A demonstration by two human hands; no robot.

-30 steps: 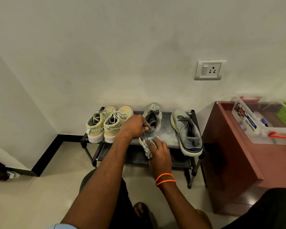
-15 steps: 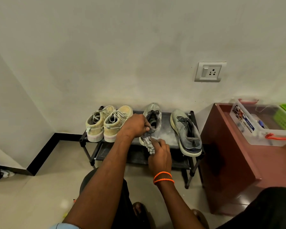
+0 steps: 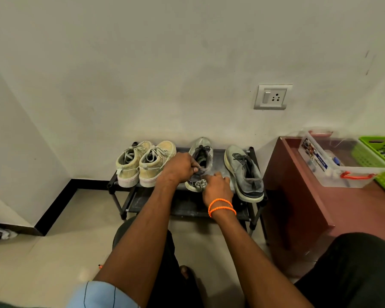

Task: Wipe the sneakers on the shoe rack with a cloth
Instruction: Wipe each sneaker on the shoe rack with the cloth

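A low black shoe rack (image 3: 252, 152) stands against the wall. On its top shelf sit two yellowish sneakers (image 3: 146, 165) at the left and two grey sneakers. My left hand (image 3: 179, 167) grips the heel collar of the left grey sneaker (image 3: 201, 155). My right hand (image 3: 217, 187), with orange bands on the wrist, holds a bunched grey cloth (image 3: 201, 185) against that sneaker's heel. The right grey sneaker (image 3: 243, 172) lies untouched beside it.
A reddish-brown table (image 3: 302, 196) stands right of the rack, carrying a clear plastic box (image 3: 342, 161) and a green basket (image 3: 382, 161). A wall socket (image 3: 272, 97) is above. My knees are at the bottom, over a pale tiled floor (image 3: 53, 252).
My right hand has shifted slightly right along the grey sneaker's heel, and the cloth is bunched tighter under it. My left hand keeps its grip on the sneaker.
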